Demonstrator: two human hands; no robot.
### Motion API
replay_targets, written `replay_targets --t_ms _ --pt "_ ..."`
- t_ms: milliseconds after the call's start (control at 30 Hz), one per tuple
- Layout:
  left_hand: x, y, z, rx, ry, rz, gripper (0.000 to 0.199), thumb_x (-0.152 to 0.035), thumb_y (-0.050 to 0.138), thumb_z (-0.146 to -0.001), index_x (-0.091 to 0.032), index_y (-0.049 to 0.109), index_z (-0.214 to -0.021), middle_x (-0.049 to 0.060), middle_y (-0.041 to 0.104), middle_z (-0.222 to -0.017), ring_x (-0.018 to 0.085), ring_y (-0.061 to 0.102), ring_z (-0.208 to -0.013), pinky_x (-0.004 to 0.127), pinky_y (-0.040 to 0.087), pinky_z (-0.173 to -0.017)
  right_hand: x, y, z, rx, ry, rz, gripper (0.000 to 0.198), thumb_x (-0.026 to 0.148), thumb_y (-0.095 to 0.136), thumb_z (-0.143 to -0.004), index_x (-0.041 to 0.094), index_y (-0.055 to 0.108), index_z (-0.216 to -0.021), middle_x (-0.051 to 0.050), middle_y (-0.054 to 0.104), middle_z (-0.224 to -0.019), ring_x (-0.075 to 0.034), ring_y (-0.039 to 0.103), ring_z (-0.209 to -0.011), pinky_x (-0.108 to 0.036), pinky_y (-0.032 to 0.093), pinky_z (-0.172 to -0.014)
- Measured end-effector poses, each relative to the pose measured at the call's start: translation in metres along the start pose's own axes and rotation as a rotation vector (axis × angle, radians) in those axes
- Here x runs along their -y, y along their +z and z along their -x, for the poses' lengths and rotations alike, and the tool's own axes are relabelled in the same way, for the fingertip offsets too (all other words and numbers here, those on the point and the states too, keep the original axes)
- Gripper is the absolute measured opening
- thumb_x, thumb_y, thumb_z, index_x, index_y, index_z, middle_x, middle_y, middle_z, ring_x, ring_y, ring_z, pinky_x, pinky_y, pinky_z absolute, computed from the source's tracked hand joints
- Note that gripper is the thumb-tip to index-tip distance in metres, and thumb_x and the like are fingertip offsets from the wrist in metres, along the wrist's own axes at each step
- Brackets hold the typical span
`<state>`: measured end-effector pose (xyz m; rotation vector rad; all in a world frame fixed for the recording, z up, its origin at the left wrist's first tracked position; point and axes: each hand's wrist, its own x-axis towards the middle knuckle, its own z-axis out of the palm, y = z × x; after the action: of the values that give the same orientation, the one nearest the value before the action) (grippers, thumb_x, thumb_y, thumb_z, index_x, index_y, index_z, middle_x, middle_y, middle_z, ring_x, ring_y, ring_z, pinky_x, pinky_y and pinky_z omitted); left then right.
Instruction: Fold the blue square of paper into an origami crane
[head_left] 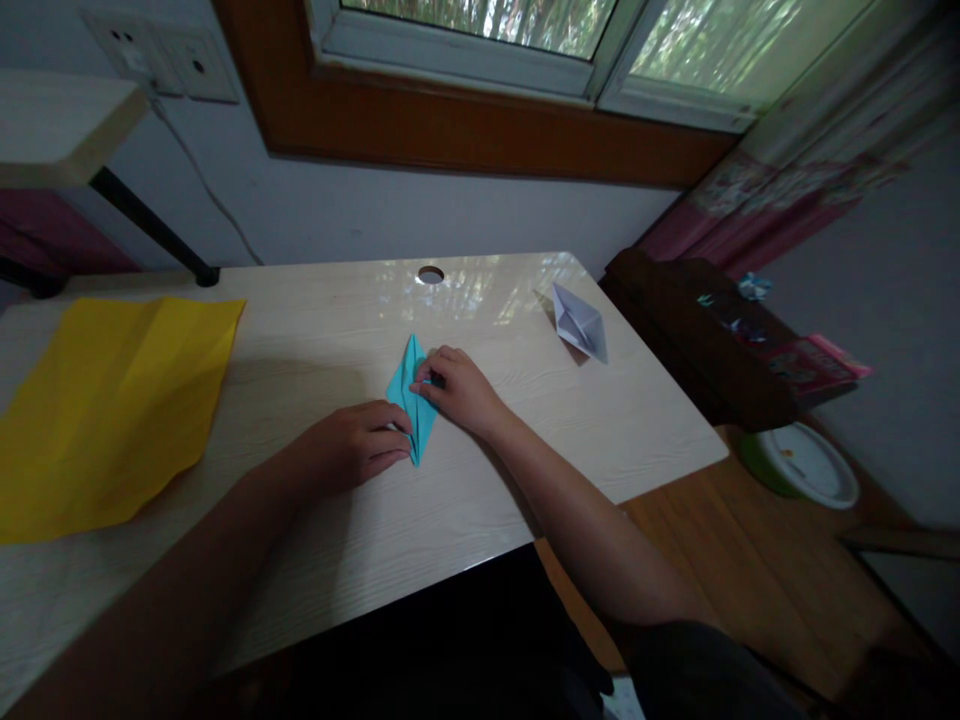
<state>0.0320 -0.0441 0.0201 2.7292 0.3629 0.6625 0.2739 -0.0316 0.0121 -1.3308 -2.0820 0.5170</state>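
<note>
Head view, turquoise paper diamond [421, 415], glossy tabletop [472, 490]

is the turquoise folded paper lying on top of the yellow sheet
No, the turquoise paper lies on the tabletop, and the yellow sheet lies apart from it, farther left.

Glossy pale wood-grain desk [300, 330], 3 paper pcs on top.
Creased yellow sheet [127, 410] at L end; folded turquoise diamond [403, 385] approx. mid; folded white paper boat [577, 320] nr R end. Back edge: 1 round cable hole [431, 274], plus 2 black shelf legs [154, 225] standing at back L.
</note>
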Motion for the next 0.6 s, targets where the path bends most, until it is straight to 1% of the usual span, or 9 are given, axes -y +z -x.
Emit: replay_targets --t_ms 100,300,467,600 --pt "-0.0003 -0.001 -0.0006 0.012 0.028 0.011 0.014 -0.02 0.062 -0.098 -0.022 0.076 -0.101 0.006 0.071 -0.106 0.018 0.066 -0.096 0.032 0.055 -0.084 0.0001 -0.0003 -0.0001 0.004 0.005 0.0 0.008 0.028 0.072 -0.092 0.021 0.069 -0.091 -0.003 0.061 -0.093 -0.02 0.055 -0.091 -0.035 0.043 -0.088" --pt "-0.0038 -0.005 -0.0042 0.059 0.042 0.042 0.015 -0.02 0.064 -0.097 -0.024 0.077 -0.101 0.005 0.073 -0.1 0.019 0.067 -0.095 0.034 0.055 -0.086 -0.0008 0.0 -0.0004 0.003 -0.007 0.004 0.009 0.028 0.073 -0.092 0.021 0.069 -0.091 -0.003 0.061 -0.092 -0.02 0.056 -0.092 -0.034 0.042 -0.088" --pt "-0.0059 -0.006 -0.0053 0.062 0.031 0.068 0.014 -0.018 0.064 -0.096 -0.022 0.076 -0.102 0.006 0.075 -0.101 0.019 0.068 -0.095 0.035 0.055 -0.089 -0.0007 0.0003 -0.0005 -0.01 -0.018 0.004 0.009 0.027 0.074 -0.091 0.02 0.069 -0.09 -0.003 0.061 -0.09 -0.019 0.056 -0.09 -0.034 0.042 -0.087" --pt "-0.0038 -0.0048 -0.0042 0.04 0.04 0.058 0.015 -0.017 0.063 -0.096 -0.021 0.075 -0.105 0.006 0.076 -0.103 0.02 0.068 -0.098 0.036 0.056 -0.091 -0.0004 0.0002 -0.0009 0.001 -0.007 0.001 0.008 0.028 0.073 -0.091 0.021 0.069 -0.09 -0.003 0.061 -0.091 -0.02 0.056 -0.091 -0.034 0.042 -0.088"
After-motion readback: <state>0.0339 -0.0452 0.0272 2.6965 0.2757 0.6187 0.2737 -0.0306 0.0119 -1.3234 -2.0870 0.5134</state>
